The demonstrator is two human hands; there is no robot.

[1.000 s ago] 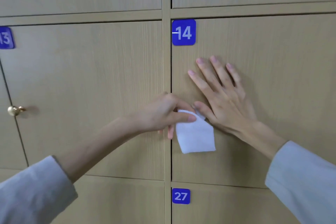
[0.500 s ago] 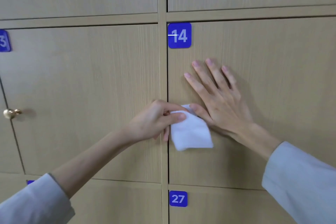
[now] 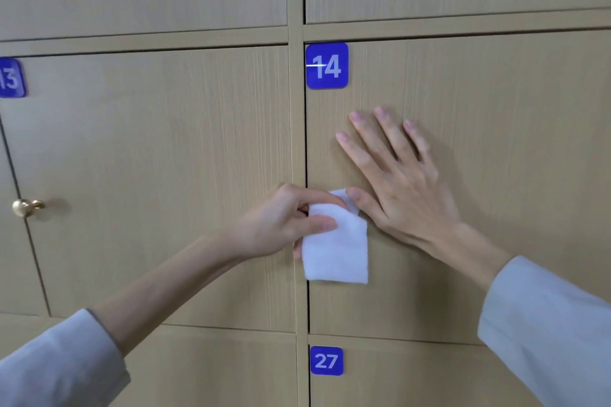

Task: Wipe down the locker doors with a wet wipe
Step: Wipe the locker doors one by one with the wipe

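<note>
On door 14 (image 3: 479, 116), your right hand (image 3: 401, 182) lies flat; your left hand (image 3: 284, 220) pinches the wet wipe (image 3: 335, 248). Wiping seems underway; next, press and sweep it across.

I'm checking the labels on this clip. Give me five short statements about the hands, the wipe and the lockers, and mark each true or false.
1. The left hand pinches the white wipe. True.
2. The right hand lies flat on door 14. True.
3. The right hand grips the brass knob. False: the knob is far left, untouched.
4. The plate below reads 28. False: the plate reads 27.
5. The wipe hangs at door 14's left edge. True.
</note>
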